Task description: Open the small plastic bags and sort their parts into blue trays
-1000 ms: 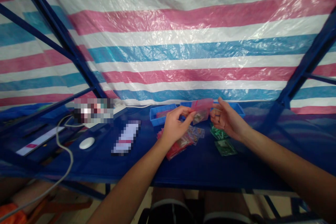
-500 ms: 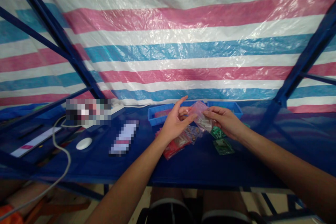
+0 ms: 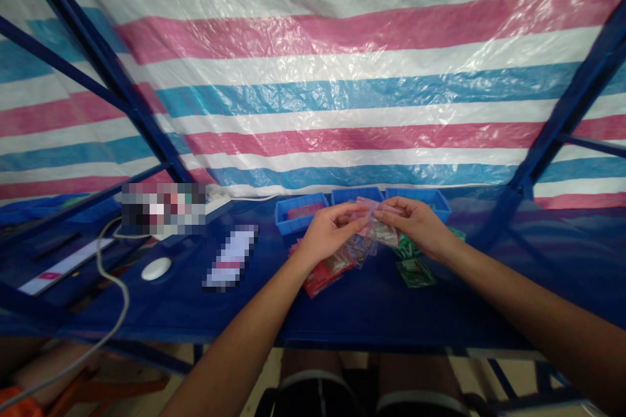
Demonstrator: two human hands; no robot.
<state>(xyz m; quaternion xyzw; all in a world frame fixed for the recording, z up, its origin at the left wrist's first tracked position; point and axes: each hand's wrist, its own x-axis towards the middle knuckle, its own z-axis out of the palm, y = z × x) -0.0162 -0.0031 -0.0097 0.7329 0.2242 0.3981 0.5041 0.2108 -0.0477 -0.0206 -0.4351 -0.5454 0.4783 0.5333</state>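
My left hand (image 3: 327,232) and my right hand (image 3: 419,225) meet over the blue table (image 3: 342,313), both pinching the top edge of a small pink plastic bag (image 3: 377,228) with small parts inside. Under my left hand lies a pile of red and pink bags (image 3: 328,271). Green bags (image 3: 415,272) lie under my right wrist. Just behind the hands stand three small blue bins (image 3: 299,213) in a row.
A white mouse (image 3: 156,268), a grey cable (image 3: 110,319), a white tablet (image 3: 61,265) and two blurred-out items (image 3: 229,257) lie on the left of the table. Blue frame bars (image 3: 562,124) rise on both sides. A striped tarp (image 3: 342,78) hangs behind.
The pink bag was held up in my left hand with my right hand apart from it. My right hand took hold of it too, and both hands lowered it toward the table.
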